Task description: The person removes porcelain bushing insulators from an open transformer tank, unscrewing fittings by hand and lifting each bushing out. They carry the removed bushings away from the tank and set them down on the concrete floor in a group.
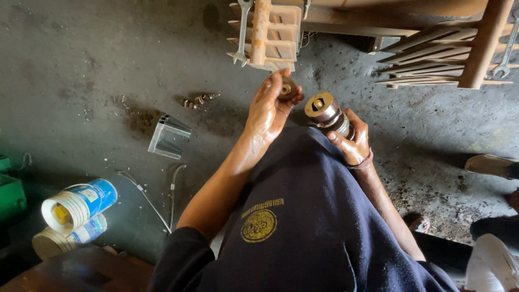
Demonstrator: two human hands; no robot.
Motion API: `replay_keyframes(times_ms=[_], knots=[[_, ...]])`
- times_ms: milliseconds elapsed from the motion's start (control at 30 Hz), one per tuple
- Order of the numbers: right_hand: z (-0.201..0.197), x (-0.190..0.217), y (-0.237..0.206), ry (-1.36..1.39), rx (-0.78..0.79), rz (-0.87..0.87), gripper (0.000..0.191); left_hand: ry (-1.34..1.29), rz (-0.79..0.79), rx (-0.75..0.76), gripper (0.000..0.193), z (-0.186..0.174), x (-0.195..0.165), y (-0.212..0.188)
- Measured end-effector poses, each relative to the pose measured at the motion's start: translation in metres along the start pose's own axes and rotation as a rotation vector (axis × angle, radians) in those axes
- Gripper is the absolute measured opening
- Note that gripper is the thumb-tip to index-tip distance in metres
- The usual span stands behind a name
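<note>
My left hand (267, 111) is raised in front of me with its fingers closed on a small dark round metal part (287, 89). My right hand (352, 141) grips a shiny steel cylinder (326, 112) with a brass-coloured end face that has a square hole, tilted up toward the left hand. The two parts are close together but apart. Both hands look oily. My dark blue garment (303, 216) with a yellow round emblem fills the lower middle of the view.
A rusty metal rack (270, 32) with a wrench (241, 32) hanging stands ahead; another slatted frame (443, 54) is at the right. On the grey concrete floor lie a clear plastic box (168, 136), small nuts (197, 100), two blue-labelled tubs (78, 204), thin wires (146, 197). Another person's foot (489, 164) is at the right.
</note>
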State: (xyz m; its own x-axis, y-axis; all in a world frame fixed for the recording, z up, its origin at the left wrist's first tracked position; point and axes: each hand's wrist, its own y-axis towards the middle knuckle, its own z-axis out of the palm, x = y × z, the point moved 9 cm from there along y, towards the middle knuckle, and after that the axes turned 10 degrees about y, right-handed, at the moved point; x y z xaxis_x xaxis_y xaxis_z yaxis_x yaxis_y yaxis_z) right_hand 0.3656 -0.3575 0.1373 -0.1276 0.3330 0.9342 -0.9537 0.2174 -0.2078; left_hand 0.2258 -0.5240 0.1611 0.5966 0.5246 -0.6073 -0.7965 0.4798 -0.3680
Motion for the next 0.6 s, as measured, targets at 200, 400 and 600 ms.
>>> replay_keyframes(times_ms=[200,400,600], knots=[[0.008,0.024,0.008,-0.198,-0.032,-0.009,0.053,0.415,0.107,0.010,0.034,0.032,-0.033,-0.015],[0.016,0.059,0.016,-0.512,-0.132,-0.026,0.050,0.643,0.261,-0.017,0.031,0.061,-0.049,-0.030],[0.027,0.088,0.015,-0.654,-0.189,-0.147,0.058,1.058,0.413,-0.020,0.026,0.078,-0.064,-0.040]])
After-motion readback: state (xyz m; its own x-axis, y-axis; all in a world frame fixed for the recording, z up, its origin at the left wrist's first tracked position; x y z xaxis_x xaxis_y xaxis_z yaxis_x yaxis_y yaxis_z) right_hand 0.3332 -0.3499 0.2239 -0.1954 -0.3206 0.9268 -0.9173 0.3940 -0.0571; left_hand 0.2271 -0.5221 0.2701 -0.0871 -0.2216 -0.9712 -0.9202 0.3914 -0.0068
